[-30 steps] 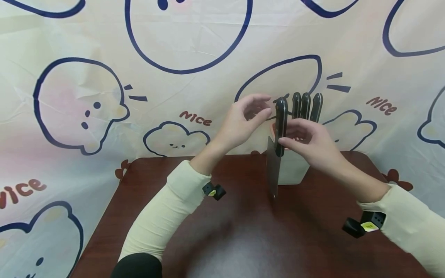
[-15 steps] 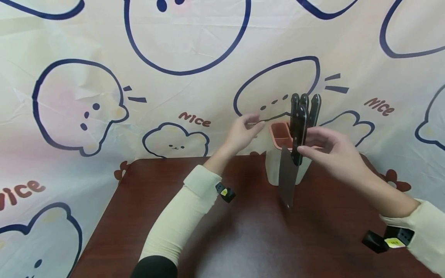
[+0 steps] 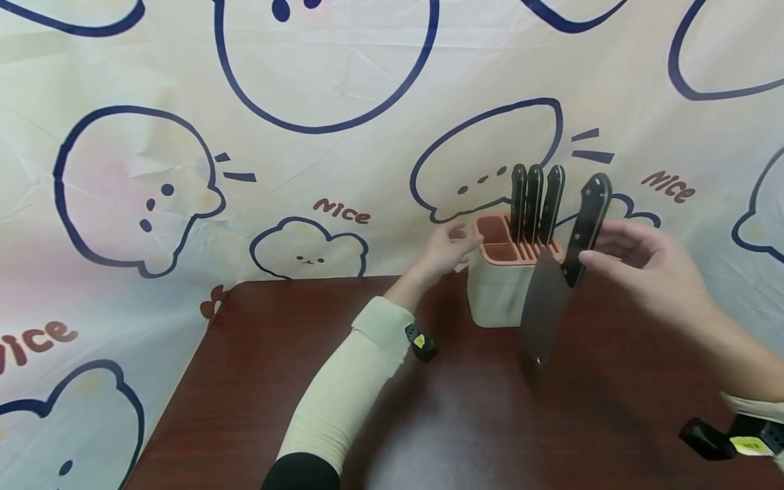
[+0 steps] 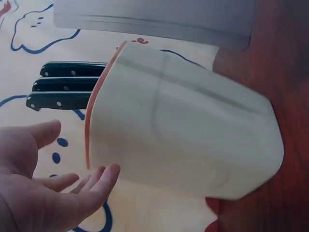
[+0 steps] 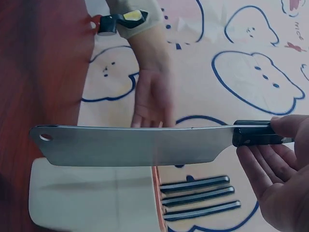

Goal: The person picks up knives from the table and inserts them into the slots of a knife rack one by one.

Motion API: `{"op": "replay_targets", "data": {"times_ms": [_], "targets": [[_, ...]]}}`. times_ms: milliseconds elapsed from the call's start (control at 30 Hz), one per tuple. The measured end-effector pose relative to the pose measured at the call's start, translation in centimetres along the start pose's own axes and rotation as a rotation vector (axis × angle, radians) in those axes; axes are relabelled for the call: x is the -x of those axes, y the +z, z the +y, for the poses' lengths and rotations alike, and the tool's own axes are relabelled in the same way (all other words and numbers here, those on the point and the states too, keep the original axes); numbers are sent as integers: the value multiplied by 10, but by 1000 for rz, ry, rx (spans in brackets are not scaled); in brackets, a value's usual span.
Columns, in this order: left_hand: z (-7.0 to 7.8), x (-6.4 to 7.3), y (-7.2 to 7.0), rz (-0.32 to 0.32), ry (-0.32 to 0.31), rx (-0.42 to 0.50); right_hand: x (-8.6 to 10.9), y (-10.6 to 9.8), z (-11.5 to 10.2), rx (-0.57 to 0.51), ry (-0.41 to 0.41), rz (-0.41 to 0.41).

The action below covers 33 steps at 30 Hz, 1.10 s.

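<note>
My right hand (image 3: 658, 272) pinches the black riveted handle of a cleaver (image 3: 545, 306) between thumb and fingers. The wide blade hangs downward, in front of the right side of a pale knife holder (image 3: 497, 299). In the right wrist view, a round hole shows near the blade's far corner. Three black-handled knives (image 3: 535, 204) stand in the holder's slots, their blades hidden inside. My left hand (image 3: 444, 250) is at the holder's left side with fingers loosely spread. In the left wrist view its fingertips (image 4: 112, 173) are by the holder's rim; contact cannot be told.
The holder's orange top (image 3: 496, 231) has two square compartments on the left and narrow slots on the right. It stands near the back edge of a dark red-brown table (image 3: 294, 381). A cartoon-printed cloth (image 3: 343, 163) hangs behind.
My right hand has carried the cleaver rightward from the holder's left front to its right side, tilting it. My left hand has moved right and down, closer to the holder.
</note>
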State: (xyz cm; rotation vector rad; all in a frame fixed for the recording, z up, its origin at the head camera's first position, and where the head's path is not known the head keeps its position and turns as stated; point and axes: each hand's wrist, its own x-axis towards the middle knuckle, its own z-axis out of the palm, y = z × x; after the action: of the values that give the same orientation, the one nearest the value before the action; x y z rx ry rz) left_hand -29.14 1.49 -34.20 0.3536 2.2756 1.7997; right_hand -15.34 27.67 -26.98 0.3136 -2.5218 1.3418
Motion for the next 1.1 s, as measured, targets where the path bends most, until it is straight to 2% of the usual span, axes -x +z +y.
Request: {"op": "replay_targets", "data": {"times_ms": [233, 533, 667, 833, 1100], "targets": [[-7, -2, 10, 71, -25, 104, 3, -15, 8, 50, 48, 91], [-13, 1, 20, 58, -55, 168, 1, -38, 14, 130, 61, 135], [-12, -2, 22, 59, -50, 162, -4, -49, 16, 59, 8, 152], [-10, -3, 23, 64, -62, 156, -14, -62, 16, -24, -63, 136], [-7, -2, 24, 81, -73, 155, -42, -78, 8, -108, -209, 155]]}}
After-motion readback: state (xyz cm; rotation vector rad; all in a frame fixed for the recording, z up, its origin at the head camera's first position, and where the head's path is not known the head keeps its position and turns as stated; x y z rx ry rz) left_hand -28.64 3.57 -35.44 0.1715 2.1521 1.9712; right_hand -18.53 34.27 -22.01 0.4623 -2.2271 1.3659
